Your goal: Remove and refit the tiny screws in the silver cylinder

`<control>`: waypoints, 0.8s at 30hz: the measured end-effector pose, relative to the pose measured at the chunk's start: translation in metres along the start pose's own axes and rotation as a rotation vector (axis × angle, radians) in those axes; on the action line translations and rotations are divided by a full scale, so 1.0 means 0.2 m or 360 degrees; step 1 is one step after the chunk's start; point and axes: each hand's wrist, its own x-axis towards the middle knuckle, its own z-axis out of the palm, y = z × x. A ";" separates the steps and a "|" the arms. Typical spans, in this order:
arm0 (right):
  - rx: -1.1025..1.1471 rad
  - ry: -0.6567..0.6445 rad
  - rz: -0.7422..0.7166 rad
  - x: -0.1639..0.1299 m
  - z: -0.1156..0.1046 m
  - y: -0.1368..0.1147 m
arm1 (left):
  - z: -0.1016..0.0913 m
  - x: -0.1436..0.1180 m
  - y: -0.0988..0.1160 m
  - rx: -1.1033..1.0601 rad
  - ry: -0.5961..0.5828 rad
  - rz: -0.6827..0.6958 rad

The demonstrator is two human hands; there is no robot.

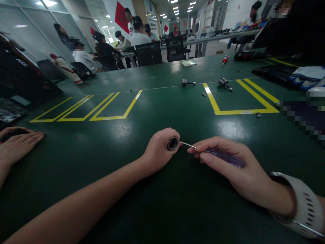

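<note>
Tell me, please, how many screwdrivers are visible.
2: a purple-handled screwdriver in the right hand and a red-handled screwdriver on the far tabletop; some may be hidden.

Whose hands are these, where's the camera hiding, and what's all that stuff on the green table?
There's no robot, just a person wearing the camera on their head, looking forward and down. Their left hand grips a round, hollow metal part. Their right hand holds a purple-handled tool, its thin shaft pointing at that part. Farther back on the table are two similar metal pieces, yellow tape outlines and a red-handled tool. The hand at far left is somebody else's.
</note>
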 end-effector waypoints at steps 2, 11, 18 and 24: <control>-0.0179 -0.0035 -0.0112 -0.01 0.01 -0.01 | 0.00 0.00 0.00 0.0004 -0.0002 -0.0004; -0.0469 -0.0060 -0.0341 -0.02 0.04 0.00 | 0.01 -0.01 0.00 0.0058 -0.0073 0.0029; -0.0415 -0.0188 -0.0279 -0.02 0.02 0.00 | 0.00 0.00 0.01 0.0105 -0.0088 0.0034; -0.0506 -0.0091 -0.0490 -0.03 0.03 -0.02 | 0.00 0.00 0.01 0.0109 -0.0095 0.0043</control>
